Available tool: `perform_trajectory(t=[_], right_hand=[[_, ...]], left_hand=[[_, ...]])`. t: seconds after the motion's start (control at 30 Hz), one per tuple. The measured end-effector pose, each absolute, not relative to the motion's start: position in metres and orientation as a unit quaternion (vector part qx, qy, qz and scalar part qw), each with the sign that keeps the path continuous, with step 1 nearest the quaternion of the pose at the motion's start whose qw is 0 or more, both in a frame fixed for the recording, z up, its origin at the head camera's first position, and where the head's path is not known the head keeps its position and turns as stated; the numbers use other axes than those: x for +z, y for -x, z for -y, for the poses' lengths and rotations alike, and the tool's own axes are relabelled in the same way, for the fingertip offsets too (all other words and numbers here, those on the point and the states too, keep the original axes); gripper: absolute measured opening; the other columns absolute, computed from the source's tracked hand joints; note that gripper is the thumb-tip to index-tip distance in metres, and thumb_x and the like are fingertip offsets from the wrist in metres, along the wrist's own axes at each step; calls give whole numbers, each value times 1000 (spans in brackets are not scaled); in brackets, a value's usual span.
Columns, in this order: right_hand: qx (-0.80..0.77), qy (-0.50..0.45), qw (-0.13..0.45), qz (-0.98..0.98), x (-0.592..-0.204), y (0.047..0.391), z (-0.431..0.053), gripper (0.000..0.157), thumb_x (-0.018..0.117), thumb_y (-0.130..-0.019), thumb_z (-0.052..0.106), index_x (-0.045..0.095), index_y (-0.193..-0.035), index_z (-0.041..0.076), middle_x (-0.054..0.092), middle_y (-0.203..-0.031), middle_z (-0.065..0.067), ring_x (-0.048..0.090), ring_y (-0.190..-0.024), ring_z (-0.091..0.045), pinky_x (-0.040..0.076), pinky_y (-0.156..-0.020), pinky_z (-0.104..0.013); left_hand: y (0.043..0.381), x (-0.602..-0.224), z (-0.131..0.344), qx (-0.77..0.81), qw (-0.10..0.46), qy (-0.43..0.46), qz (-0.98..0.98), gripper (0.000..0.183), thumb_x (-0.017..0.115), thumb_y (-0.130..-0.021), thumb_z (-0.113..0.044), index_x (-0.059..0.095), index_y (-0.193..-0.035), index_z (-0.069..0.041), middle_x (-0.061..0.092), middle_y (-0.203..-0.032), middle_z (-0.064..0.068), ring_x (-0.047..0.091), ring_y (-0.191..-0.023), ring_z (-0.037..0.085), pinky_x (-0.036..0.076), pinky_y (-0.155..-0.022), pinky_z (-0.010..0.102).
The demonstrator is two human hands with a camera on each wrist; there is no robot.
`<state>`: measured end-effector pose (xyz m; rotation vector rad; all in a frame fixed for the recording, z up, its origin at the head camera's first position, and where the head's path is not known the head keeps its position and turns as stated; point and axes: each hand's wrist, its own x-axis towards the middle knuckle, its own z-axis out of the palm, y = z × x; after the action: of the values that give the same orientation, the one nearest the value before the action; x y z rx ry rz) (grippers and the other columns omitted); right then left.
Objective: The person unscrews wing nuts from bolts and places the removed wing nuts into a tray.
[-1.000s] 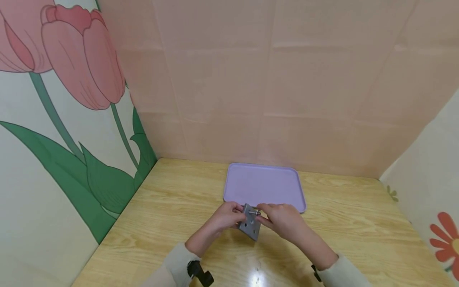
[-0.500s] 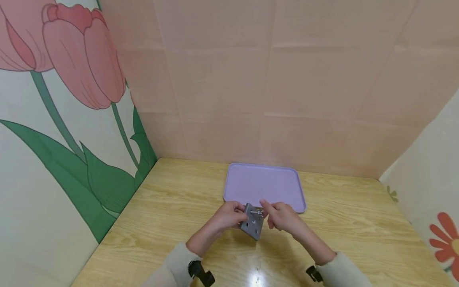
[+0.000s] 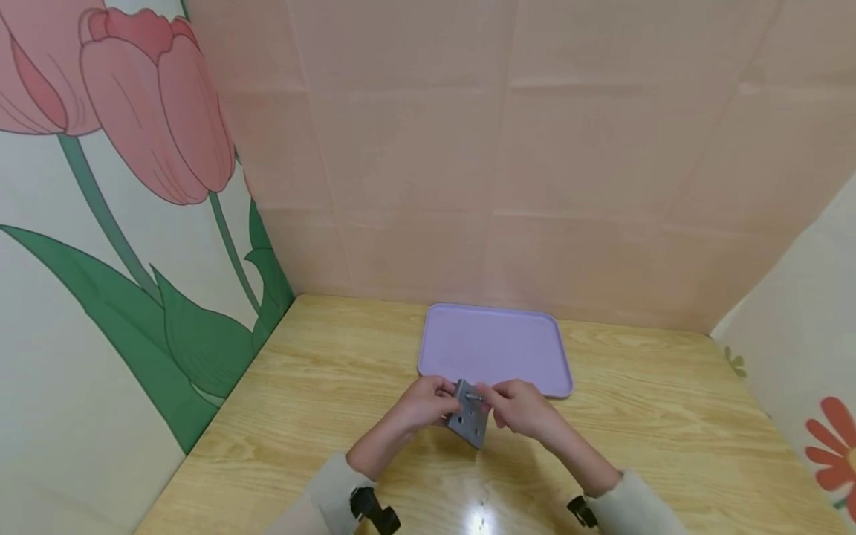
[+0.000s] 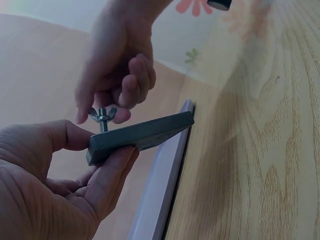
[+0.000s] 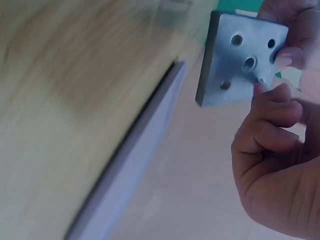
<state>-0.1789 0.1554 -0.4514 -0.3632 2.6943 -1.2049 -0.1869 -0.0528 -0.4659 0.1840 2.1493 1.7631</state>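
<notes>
A thick grey metal plate [image 3: 470, 427] with several round holes is held up over the table, tilted. My left hand [image 3: 423, 403] grips its left edge between thumb and fingers. From the plate's face sticks a threaded bolt carrying a silver wing nut [image 4: 103, 117], seen best in the left wrist view. The right hand [image 3: 524, 407] has its thumb and index fingertip at either side of the wing nut, its other fingers curled in. In the right wrist view those fingertips mostly hide the wing nut in front of the plate [image 5: 235, 62].
Behind the hands a shallow purple tray [image 3: 495, 345] lies on the wood-grain table [image 3: 348, 353]. A pinkish covering [image 3: 428, 148] rises at the table's back edge. Flower-printed walls [image 3: 60, 371] stand at both sides.
The right hand's fingers opened and drew back a little from the wing nut, then came in around it again. The left hand and the plate stayed nearly still.
</notes>
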Motion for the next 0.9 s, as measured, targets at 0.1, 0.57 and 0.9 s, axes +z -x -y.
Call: perform_trajectory(t=[0.1, 0.57, 0.9], right_hand=[[-317, 197, 8, -928, -450, 178, -157, 36, 60, -101, 41, 70, -79, 13, 50, -56, 9, 42, -50, -6, 35, -47, -23], [-95, 384, -235, -888, -451, 176, -162, 23, 82, -85, 23, 72, -100, 10, 70, -80, 4, 60, -64, -7, 50, -52, -24], [-365, 152, -38, -918, -444, 178, -161, 43, 50, -106, 42, 74, -92, 10, 60, -62, 6, 49, -51, -8, 41, -48, -26]], left_hand=[[188, -467, 53, 625, 180, -63, -757, 24, 70, -86, -5, 65, -107, 3, 69, -92, 10, 68, -83, 20, 61, -71, 36], [186, -466, 53, 631, 172, -80, -752, 24, 69, -87, -3, 64, -108, 6, 69, -91, 11, 68, -82, 20, 61, -70, 37], [186, -465, 53, 626, 175, -66, -757, 23, 70, -85, -5, 65, -106, 4, 68, -92, 10, 67, -82, 20, 61, -71, 37]])
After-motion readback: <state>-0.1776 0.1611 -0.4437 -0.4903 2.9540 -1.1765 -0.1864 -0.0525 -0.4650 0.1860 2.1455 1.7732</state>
